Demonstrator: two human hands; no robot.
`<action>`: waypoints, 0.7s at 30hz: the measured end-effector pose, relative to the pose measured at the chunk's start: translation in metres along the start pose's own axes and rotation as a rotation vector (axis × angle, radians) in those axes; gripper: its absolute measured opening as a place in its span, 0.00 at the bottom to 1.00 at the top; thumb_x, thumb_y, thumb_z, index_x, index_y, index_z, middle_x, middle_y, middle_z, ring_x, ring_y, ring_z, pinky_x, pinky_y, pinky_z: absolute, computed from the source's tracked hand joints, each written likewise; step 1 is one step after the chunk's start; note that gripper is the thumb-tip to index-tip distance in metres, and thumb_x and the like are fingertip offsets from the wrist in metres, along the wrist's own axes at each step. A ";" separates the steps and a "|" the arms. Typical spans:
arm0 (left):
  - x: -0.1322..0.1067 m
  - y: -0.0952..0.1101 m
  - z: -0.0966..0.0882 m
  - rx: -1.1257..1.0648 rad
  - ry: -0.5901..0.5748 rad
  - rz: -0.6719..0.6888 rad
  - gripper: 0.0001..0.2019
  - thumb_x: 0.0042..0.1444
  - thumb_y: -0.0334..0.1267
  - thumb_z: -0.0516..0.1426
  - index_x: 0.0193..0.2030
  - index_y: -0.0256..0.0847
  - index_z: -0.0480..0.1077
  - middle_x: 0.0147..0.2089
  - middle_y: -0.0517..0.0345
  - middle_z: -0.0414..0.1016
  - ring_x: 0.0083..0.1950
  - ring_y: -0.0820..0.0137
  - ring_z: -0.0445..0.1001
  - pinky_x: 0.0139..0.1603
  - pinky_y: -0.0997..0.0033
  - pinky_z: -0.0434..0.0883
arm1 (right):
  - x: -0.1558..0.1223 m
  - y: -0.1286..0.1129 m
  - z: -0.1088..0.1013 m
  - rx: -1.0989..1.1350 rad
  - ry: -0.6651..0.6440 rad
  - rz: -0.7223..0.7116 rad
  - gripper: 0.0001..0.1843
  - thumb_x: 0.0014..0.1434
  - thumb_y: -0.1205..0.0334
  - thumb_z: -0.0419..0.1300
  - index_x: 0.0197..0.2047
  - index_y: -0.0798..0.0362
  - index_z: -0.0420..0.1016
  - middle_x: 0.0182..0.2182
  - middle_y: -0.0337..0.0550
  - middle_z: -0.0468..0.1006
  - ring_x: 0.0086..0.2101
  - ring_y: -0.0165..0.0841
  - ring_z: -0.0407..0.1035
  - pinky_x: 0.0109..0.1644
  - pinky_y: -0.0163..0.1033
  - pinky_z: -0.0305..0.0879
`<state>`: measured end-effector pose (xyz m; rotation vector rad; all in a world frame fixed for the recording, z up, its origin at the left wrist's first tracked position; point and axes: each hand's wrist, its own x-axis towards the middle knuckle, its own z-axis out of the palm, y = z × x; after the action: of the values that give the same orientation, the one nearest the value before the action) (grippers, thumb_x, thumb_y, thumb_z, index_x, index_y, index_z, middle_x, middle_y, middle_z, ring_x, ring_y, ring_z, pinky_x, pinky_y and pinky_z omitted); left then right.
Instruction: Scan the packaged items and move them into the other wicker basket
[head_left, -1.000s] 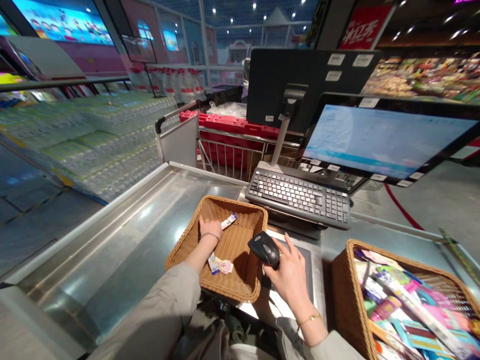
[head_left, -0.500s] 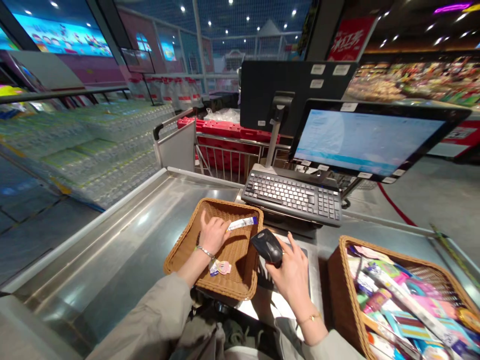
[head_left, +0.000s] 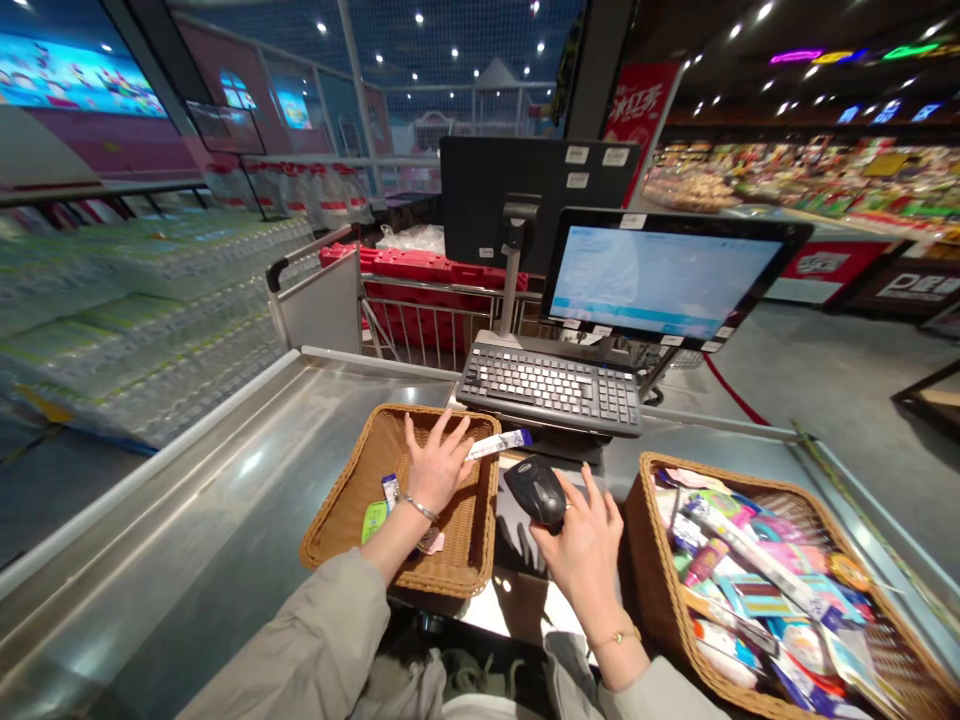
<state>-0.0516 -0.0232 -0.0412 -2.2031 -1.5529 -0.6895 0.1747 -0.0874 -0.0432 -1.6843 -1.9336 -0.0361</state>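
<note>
Left hand (head_left: 439, 465) now splayed open and empty above the wicker basket (head_left: 469, 530), a green packet (head_left: 373, 522) newly showing by the basket's left wall, white stick sachet (head_left: 499, 443) across the far rim, right hand (head_left: 581, 550) still wrapped around the black barcode scanner (head_left: 535, 492).

Small ceiling spotlights (head_left: 418, 18) and the glowing monitor (head_left: 660, 280) stand out as the brightest sources, while the store roof behind them falls dim. Left of the right grip (head_left: 581, 530), soft glare streaks the steel bench (head_left: 187, 520). A dark, finger-shaped shadow lies just below the barcode scanner (head_left: 534, 490), beside a pale, washed-out patch. The wide lens bows the bench rail and the wicker basket (head_left: 646, 540) toward the edges. Stacked water bottles (head_left: 127, 320) at far left smear into blur, and distant shelves (head_left: 795, 175) lose fine detail.
</note>
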 end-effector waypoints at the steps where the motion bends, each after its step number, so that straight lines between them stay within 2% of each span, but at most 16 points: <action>1: 0.002 0.003 0.000 -0.006 0.001 0.006 0.08 0.58 0.39 0.59 0.44 0.50 0.76 0.61 0.58 0.71 0.68 0.53 0.61 0.66 0.30 0.22 | -0.001 0.001 -0.002 -0.007 0.009 0.006 0.10 0.52 0.60 0.60 0.37 0.51 0.77 0.54 0.44 0.75 0.65 0.47 0.51 0.64 0.56 0.45; 8: 0.014 0.022 0.003 -0.030 0.021 0.047 0.08 0.58 0.39 0.59 0.44 0.49 0.76 0.62 0.57 0.71 0.69 0.53 0.59 0.66 0.30 0.20 | -0.007 0.009 -0.012 -0.052 0.056 0.025 0.10 0.52 0.61 0.60 0.39 0.51 0.77 0.54 0.46 0.75 0.65 0.49 0.51 0.64 0.60 0.43; 21: 0.019 0.034 0.004 -0.043 0.036 0.089 0.07 0.58 0.41 0.59 0.42 0.49 0.76 0.62 0.57 0.70 0.70 0.51 0.57 0.65 0.30 0.19 | -0.016 0.015 -0.021 -0.063 0.074 0.062 0.11 0.51 0.62 0.62 0.40 0.51 0.76 0.54 0.44 0.75 0.64 0.49 0.52 0.65 0.59 0.44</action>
<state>-0.0134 -0.0179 -0.0339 -2.2632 -1.4258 -0.7378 0.1975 -0.1065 -0.0370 -1.7577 -1.8429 -0.1350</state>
